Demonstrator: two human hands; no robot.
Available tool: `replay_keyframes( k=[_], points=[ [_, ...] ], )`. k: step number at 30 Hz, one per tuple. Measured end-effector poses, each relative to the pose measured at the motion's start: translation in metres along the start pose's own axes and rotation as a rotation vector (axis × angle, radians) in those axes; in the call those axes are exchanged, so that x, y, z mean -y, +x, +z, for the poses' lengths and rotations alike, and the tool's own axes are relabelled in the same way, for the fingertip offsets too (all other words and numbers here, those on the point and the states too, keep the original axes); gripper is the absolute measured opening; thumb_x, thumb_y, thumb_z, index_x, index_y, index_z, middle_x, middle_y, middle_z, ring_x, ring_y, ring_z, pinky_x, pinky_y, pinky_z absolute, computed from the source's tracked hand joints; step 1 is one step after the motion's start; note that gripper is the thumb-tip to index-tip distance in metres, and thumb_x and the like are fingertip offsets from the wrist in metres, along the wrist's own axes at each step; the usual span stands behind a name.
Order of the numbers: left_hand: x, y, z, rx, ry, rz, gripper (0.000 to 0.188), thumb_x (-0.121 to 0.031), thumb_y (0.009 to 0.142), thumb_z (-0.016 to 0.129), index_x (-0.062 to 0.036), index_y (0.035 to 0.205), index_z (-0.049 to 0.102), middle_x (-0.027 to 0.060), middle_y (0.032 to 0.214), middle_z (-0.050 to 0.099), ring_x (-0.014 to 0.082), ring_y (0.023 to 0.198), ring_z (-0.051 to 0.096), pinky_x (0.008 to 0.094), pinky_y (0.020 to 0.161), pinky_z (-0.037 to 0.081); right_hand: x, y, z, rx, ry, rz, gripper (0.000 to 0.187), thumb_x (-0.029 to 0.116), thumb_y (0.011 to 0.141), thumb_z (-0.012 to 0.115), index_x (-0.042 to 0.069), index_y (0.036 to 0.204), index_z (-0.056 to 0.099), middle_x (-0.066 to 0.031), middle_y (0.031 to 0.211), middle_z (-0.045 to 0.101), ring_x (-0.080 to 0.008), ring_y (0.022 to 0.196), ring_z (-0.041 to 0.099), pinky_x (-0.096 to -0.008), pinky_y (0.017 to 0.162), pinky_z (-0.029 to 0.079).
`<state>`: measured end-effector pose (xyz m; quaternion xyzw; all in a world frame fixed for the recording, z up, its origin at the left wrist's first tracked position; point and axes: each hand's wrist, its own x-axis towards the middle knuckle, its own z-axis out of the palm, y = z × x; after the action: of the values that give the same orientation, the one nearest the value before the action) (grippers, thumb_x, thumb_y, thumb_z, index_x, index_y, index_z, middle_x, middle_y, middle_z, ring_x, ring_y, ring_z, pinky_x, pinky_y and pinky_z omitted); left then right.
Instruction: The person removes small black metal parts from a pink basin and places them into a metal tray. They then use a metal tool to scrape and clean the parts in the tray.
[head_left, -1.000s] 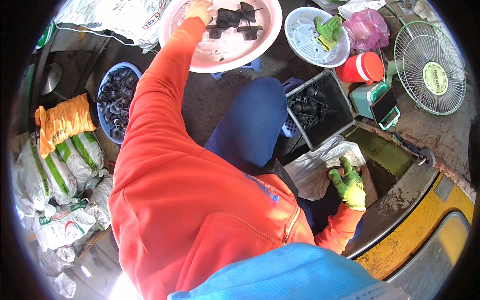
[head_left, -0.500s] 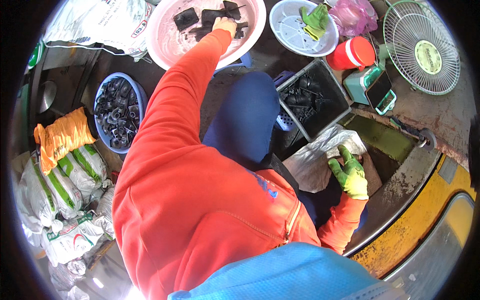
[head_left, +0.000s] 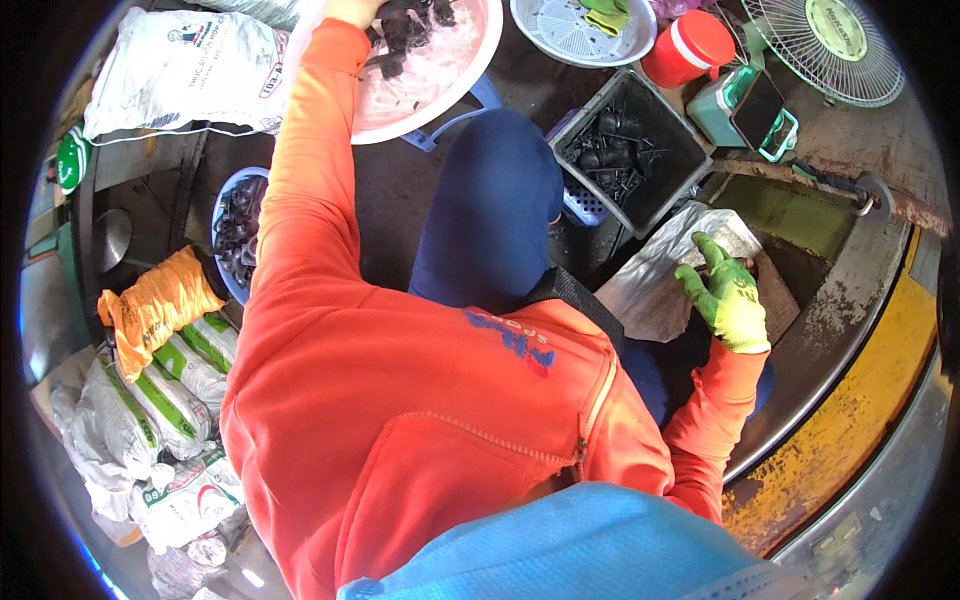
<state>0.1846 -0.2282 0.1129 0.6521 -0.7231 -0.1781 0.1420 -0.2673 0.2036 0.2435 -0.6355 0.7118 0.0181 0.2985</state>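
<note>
Starting at half past eight, here are white sacks with green stripes (head_left: 165, 410), a crumpled orange bag (head_left: 160, 305) leaning on top of them at nine. Up at ten o'clock lies a big white sack (head_left: 190, 75), and between nine and ten a blue basin (head_left: 218, 222) brims with dark pieces, half behind the orange-red sleeve. Follow that sleeve to eleven: the bare left hand (head_left: 352, 8) is at the pink basin (head_left: 435, 88), cut by the upper edge, so no telling whether it grips. Right next to it, black parts (head_left: 402, 30) sit inside that basin. On to one o'clock, a pale colander (head_left: 560, 30) holds a green glove (head_left: 607, 15); at half past one, a grey crate (head_left: 660, 178) carries more black pieces. Then three o'clock: the right hand (head_left: 728, 295), green-gloved, thumb and forefinger apart over a pale sheet (head_left: 645, 265); something brownish peeks out behind the fingers, and whether it's held, I can't tell. Far right, at two, stands a fan (head_left: 835, 45).
</note>
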Motion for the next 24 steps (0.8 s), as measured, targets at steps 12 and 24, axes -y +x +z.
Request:
replay_keyframes(
  k=[12, 24],
  points=[
    [-0.062, -0.036, 0.057, 0.059, 0.328, 0.256, 0.039, -0.043, 0.08, 0.059, -0.0091, 0.093, 0.071, 0.0156, 0.091, 0.067, 0.0316, 0.087, 0.064, 0.0416, 0.079, 0.049, -0.009, -0.016, 0.003, -0.08, 0.024, -0.007, 0.049, 0.037, 0.086, 0.059, 0.007, 0.124, 0.053, -0.0232, 0.094, 0.063, -0.038, 0.091, 0.06, -0.0446, 0.08, 0.046],
    [-0.256, -0.107, 0.154, 0.447, -0.075, 0.561, 0.035, -0.04, 0.083, 0.058, -0.0103, 0.097, 0.071, 0.0125, 0.091, 0.069, 0.0283, 0.085, 0.065, 0.0395, 0.078, 0.05, 0.004, -0.014, -0.002, -0.053, 0.07, -0.061, 0.055, 0.036, 0.085, 0.06, 0.003, 0.128, 0.049, -0.0246, 0.111, 0.06, -0.0381, 0.101, 0.059, -0.0423, 0.087, 0.045]
  ],
)
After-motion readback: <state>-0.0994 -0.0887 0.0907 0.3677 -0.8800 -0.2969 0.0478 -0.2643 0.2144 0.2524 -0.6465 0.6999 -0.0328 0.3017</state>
